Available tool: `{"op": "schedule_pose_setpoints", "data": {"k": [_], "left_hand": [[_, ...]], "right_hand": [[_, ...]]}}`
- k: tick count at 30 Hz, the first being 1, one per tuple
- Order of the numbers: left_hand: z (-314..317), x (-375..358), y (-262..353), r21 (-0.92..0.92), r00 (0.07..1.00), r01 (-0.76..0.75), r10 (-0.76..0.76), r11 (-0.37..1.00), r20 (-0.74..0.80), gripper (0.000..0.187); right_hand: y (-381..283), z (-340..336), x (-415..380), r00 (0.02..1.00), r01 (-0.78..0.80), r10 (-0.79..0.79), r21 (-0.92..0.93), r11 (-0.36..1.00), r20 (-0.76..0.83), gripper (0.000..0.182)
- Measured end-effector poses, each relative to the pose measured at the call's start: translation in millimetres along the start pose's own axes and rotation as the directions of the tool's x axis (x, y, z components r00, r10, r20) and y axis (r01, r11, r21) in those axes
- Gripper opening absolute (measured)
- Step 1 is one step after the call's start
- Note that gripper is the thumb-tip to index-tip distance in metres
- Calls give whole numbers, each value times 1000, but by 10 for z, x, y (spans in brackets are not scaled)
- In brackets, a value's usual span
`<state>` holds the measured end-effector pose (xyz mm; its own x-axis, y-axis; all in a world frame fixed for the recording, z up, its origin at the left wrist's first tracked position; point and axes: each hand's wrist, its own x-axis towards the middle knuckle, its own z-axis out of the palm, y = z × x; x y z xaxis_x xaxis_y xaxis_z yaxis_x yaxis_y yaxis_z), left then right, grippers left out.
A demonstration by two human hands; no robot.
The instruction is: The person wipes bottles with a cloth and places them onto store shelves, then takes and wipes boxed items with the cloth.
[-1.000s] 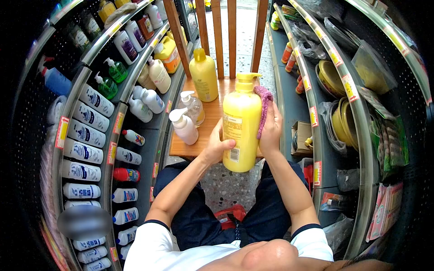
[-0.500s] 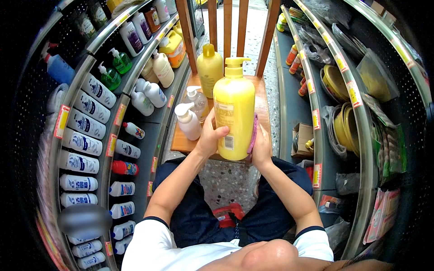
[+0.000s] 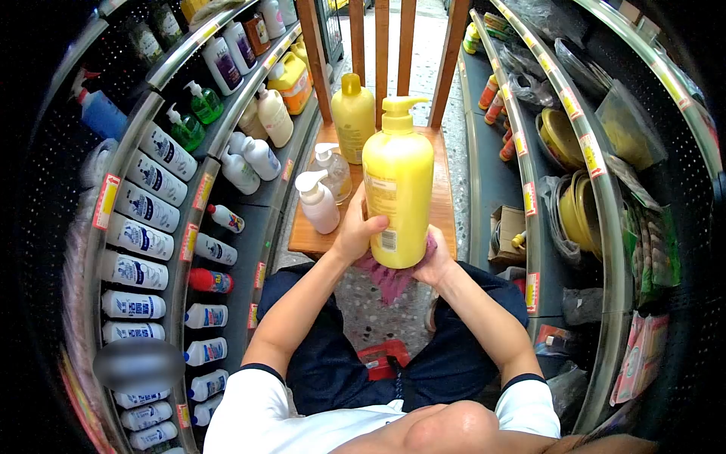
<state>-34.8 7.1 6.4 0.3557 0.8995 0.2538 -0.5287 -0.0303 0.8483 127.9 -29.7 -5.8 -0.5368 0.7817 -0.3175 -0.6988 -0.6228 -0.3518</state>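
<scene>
While I sit between two rows of shelves, I hold a big yellow bottle [image 3: 398,198] up in front of me, over the near edge of a wooden chair seat [image 3: 442,206]. The bottle stands almost straight up, and its long way runs from bottom to top. Its pump is on top, and the spout points to my right. The label with the bar code faces me and my left side. My left hand [image 3: 355,231] is curled around the lower left side of the bottle, with my thumb lying across the label. My right hand [image 3: 436,261] is cupped under the bottom right of the bottle and presses a pink cloth [image 3: 387,278] against the base. Part of the cloth hangs down below the bottle, above my lap. On the chair seat behind the bottle stand another yellow bottle [image 3: 353,118], a clear pump bottle [image 3: 333,171] and a white pump bottle [image 3: 318,203]. White bottles fill the shelf [image 3: 198,198] on my left.
</scene>
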Motion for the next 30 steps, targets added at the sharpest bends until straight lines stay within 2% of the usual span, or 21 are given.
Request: {"op": "schedule_pose_setpoints", "data": {"k": [3, 6, 9, 12, 13, 16, 18, 21, 22, 25, 26, 29, 30], "left_hand": [[-43, 34, -30, -11, 998, 54, -54, 998, 34, 102], [-48, 97, 59, 118, 998, 14, -22, 993, 66, 103], [108, 146, 151, 63, 997, -69, 67, 996, 33, 100], [114, 140, 62, 47, 997, -70, 68, 996, 33, 88], [128, 126, 33, 53, 1000, -26, 26, 998, 0, 86], [88, 113, -71, 59, 994, 75, -70, 995, -86, 74], [68, 112, -56, -111, 992, 98, -106, 989, -66, 73], [100, 136, -66, -293, 994, 50, -75, 955, -75, 67], [106, 140, -79, -339, 995, 24, -56, 941, -86, 64], [53, 115, -125, -425, 985, 121, -160, 897, -58, 62], [48, 107, -138, -423, 983, 132, -173, 896, -60, 65], [76, 99, -115, -439, 979, 167, -201, 883, -33, 74], [61, 100, -122, -458, 979, 179, -202, 871, -3, 75]], "right_hand": [[-28, 112, -49, 995, 80, -80, -13, 997, -66, 42], [-64, 20, 32, 964, 237, -247, -101, 966, -97, 44], [-209, 83, -17, 925, 322, -354, -209, 923, -139, 42], [-277, 71, 4, 838, 471, -525, -286, 834, -152, 39], [-266, 84, 13, 788, 519, -594, -342, 783, -163, 37], [-194, 87, 32, 628, 596, -766, -547, 588, -138, 33], [-155, 32, 55, 540, 567, -840, -714, 411, -55, 32], [-78, 82, -25, 417, 435, -890, -900, 17, 185, 26], [-68, 144, -75, 391, 453, -883, -890, -61, 260, 24], [-43, 309, -189, 280, 395, -792, -817, -420, 543, 24], [-14, 324, -197, 284, 443, -788, -804, -397, 546, 25], [-63, 435, -308, 297, 394, -564, -637, -662, 770, 29], [-89, 468, -313, 302, 404, -516, -598, -692, 801, 33]]}}
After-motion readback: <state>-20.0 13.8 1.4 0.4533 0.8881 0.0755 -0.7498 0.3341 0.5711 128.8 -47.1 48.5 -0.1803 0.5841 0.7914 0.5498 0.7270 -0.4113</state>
